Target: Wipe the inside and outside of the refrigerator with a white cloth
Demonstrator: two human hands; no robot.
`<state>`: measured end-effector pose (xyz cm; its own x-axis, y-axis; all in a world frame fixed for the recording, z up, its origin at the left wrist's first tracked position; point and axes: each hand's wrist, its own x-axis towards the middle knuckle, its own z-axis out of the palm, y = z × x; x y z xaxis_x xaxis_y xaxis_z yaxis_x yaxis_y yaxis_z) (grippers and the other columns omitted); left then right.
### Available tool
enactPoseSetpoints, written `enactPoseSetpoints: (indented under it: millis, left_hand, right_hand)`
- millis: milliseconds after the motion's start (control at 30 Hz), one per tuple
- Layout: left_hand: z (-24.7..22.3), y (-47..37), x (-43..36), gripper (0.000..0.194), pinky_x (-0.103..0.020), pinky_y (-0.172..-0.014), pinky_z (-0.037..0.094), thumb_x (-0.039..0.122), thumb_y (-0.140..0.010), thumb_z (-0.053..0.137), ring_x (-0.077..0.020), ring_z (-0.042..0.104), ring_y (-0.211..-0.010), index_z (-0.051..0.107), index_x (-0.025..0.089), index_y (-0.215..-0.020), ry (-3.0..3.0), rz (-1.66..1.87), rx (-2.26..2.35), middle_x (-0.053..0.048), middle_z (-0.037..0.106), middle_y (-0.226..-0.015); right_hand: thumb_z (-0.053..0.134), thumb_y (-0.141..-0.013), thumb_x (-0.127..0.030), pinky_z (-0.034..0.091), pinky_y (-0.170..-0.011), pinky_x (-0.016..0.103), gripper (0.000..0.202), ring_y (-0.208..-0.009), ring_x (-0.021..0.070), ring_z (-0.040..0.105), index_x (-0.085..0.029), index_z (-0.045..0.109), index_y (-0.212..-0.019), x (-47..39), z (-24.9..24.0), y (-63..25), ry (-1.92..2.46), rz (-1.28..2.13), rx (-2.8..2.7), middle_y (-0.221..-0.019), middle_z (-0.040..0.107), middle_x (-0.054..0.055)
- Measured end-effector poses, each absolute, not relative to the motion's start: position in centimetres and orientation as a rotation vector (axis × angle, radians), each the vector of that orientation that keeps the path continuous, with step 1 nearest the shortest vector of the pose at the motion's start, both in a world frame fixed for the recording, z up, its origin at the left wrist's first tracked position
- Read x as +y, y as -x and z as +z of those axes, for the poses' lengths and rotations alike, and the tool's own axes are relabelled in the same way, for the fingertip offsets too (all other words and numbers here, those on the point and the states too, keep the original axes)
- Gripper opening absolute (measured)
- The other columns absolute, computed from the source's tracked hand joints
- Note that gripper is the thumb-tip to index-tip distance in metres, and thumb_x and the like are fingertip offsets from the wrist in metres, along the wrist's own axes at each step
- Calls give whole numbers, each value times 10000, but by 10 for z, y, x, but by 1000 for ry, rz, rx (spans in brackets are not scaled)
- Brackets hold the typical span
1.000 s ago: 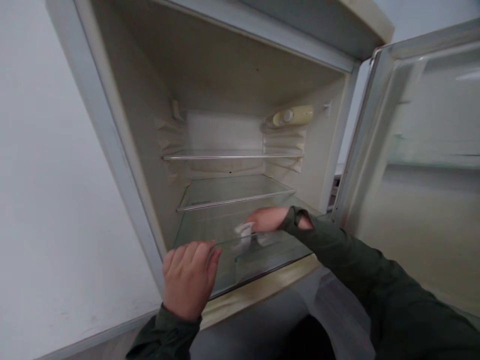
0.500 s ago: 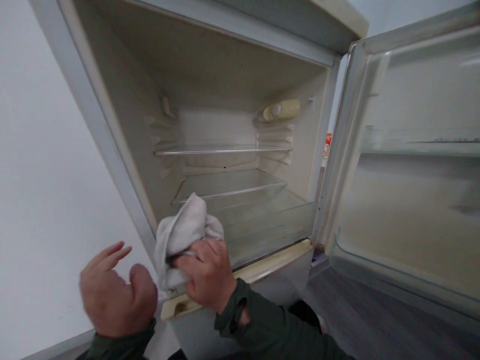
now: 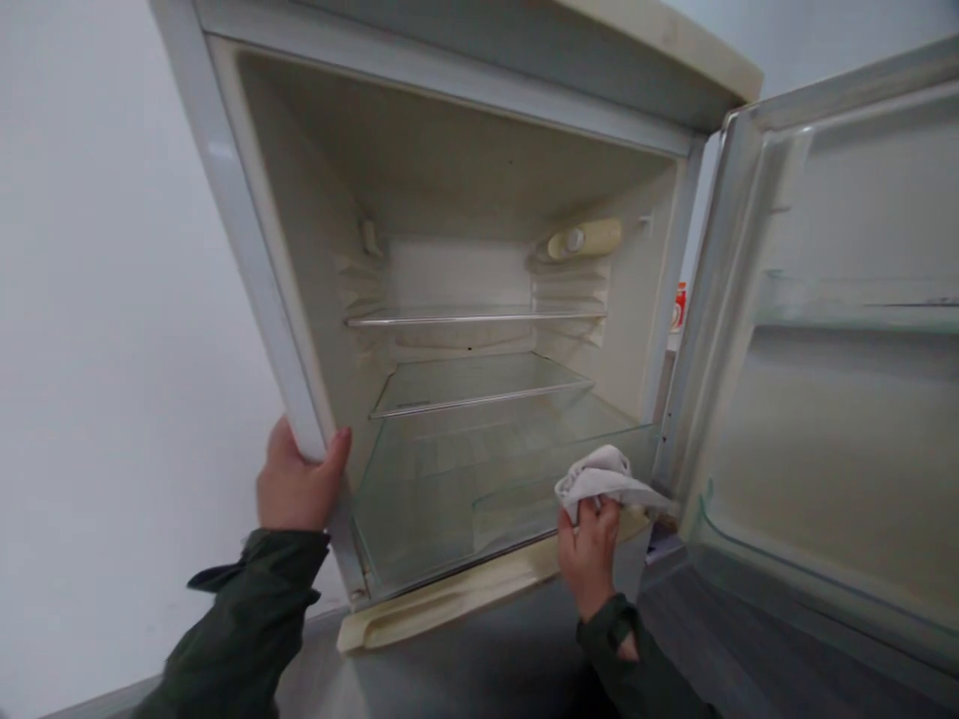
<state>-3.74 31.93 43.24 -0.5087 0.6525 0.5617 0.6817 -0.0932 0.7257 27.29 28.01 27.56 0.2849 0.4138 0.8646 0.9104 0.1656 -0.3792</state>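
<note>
Both hands are at the front of an open fridge point(image 3: 247, 230). The left hand point(image 3: 296, 484) is closed around the left front edge of the cabinet, with the thumb on the inner side and the other fingers hidden behind the frame. The right hand point(image 3: 588, 549) is closed on a white cloth point(image 3: 603, 477), which it holds bunched at the lower right corner of the opening, just beside the foot of the open door point(image 3: 839, 399). The cloth lies with its long side running left to right; its loose end points to the right, toward the door hinge, and it touches or nearly touches the front edge of the lowest glass shelf point(image 3: 435, 499). Inside the fridge I see three glass shelves one above the other: the lowest one, a middle shelf point(image 3: 479, 384) and an upper shelf point(image 3: 472, 317). Nothing stands on them. On the right inner wall, near the top, sits a yellowish control knob housing point(image 3: 584, 240). The door shelf point(image 3: 854, 300) also holds nothing that I can make out. Behind the hinge gap a small red and white object point(image 3: 680, 305) shows, too small to identify.
</note>
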Motion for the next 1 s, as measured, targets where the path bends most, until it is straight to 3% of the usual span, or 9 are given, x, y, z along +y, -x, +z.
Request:
enactPoseSetpoints:
  millis: [67,167,267,367,600,733,833,1000]
  left_hand:
    - [431,33,323,585,-562,-939,481,529,-823,529,-432,591,-1133,572,112,-1231,1468,-1635,-2214,-213,621,-1198]
    - [424,35,323,576,-524,-925,474,548,-839,467,-433,582,-1135,576,116,-1204,1479,-1609,-2238,-209,623,-1181]
    - [418,45,321,550,-459,-885,469,534,-880,382,-384,592,-1108,558,133,-1213,1628,-1554,-2191,-183,629,-1151]
    - [415,51,320,552,-411,-816,462,527,-876,353,-358,603,-1049,548,132,-1208,1643,-1474,-2183,-178,631,-1106]
    - [408,43,319,593,-381,-718,430,554,-903,306,-362,623,-980,554,120,-1221,1501,-1521,-2168,-207,642,-1090]
    - [402,45,322,597,-337,-623,390,532,-931,253,-279,614,-805,591,118,-1198,1460,-1416,-2119,-184,656,-1051]
    - [399,48,323,586,-318,-603,383,521,-938,252,-245,587,-751,614,117,-1160,1465,-1413,-2057,-165,657,-999]
    - [400,47,322,574,-315,-602,389,514,-934,266,-242,579,-726,615,110,-1146,1443,-1429,-2065,-174,661,-989]
  right_hand:
    - [431,-876,-149,449,-933,476,318,-1081,280,454,-132,622,-1130,275,272,-241,1358,-457,-1376,-1154,430,164]
    - [457,-764,-59,437,-970,442,439,-1097,259,468,-185,645,-1140,266,271,-183,1239,-266,-1568,-1176,442,133]
    - [541,-709,-81,404,-994,490,497,-1088,281,479,-257,672,-1155,265,269,-153,1169,-197,-1706,-1142,506,106]
    - [584,-717,-138,400,-970,547,425,-1085,316,473,-285,699,-1099,274,257,-166,1217,-281,-1761,-1089,559,103]
    - [449,-871,-207,374,-1006,605,221,-1201,357,387,-153,644,-959,300,236,-248,1437,-579,-1379,-1206,457,188]
    - [435,-949,-395,362,-1036,611,362,-1316,401,276,-86,598,-1043,311,250,-255,1489,-560,-1348,-1308,356,268]
    - [452,-944,-495,364,-1038,607,484,-1321,431,260,-46,592,-1058,325,255,-243,1598,-514,-1369,-1262,389,291]
    - [459,-952,-378,358,-1056,580,399,-1290,417,333,-56,617,-1125,344,259,-220,1671,-378,-1400,-1293,412,272]
